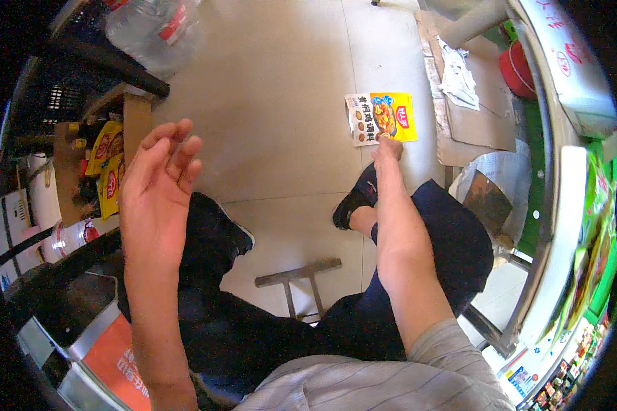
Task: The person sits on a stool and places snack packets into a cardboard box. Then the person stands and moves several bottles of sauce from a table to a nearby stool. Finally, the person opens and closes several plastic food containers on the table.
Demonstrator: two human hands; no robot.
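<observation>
My right hand (pixel 389 146) reaches forward and down past my knee, its fingers closed on the near edge of a flat seasoning packet (pixel 394 113). The packet is yellow and white with a picture of a cooked dish, and its face is turned up toward me. My left hand (pixel 159 171) is raised on the left with fingers loosely curled and apart, holding nothing. Beside it, an open cardboard box (pixel 67 164) holds several yellow packets (pixel 108 147) of a similar look.
Large clear plastic bottles (pixel 154 34) stand at the upper left. On the right lie flattened cardboard (pixel 483 127) and a white cloth (pixel 458 75), near a red bucket (pixel 517 71). Shelves with green packages (pixel 596 233) line the right rim. A metal stool bar (pixel 298 272) shows between my legs.
</observation>
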